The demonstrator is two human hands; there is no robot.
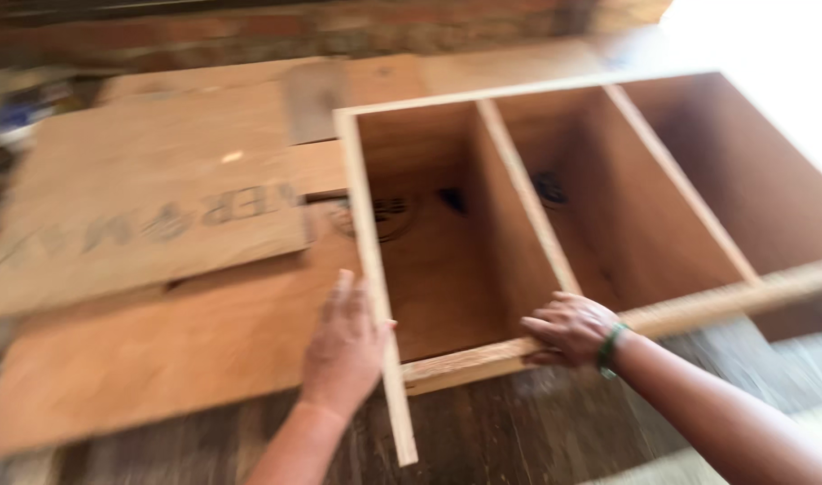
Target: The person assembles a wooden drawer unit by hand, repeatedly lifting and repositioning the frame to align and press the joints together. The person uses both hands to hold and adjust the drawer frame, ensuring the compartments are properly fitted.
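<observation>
Plywood makes up the open box frame (608, 207) that fills the centre and right of the frame, a long shallow case split by two upright dividers into three compartments. Its near long edge runs from the lower middle up toward the right edge of the picture, and its left end panel juts down toward the bottom centre.

At that left end panel sits the left hand (343, 346), in the lower middle of the frame. Its palm lies flat against the outer face of the panel with the fingers stretched upward and the thumb hooked over the panel's thin edge. The right hand (571, 329) is a little right of centre, curled over the near long edge of the frame just below the first divider, fingers folded around the rail in a grip. A green band (609, 348) circles that wrist.

Under and to the left of the frame lie flat plywood sheets (150, 216), stacked loosely and overlapping, the top one carrying dark printed lettering. They cover much of the left half of the picture. Dark wooden floor planks (509, 431) show along the bottom. A brick wall (249, 31) runs across the top, and bright light washes out the upper right corner. The whole view is somewhat blurred.
</observation>
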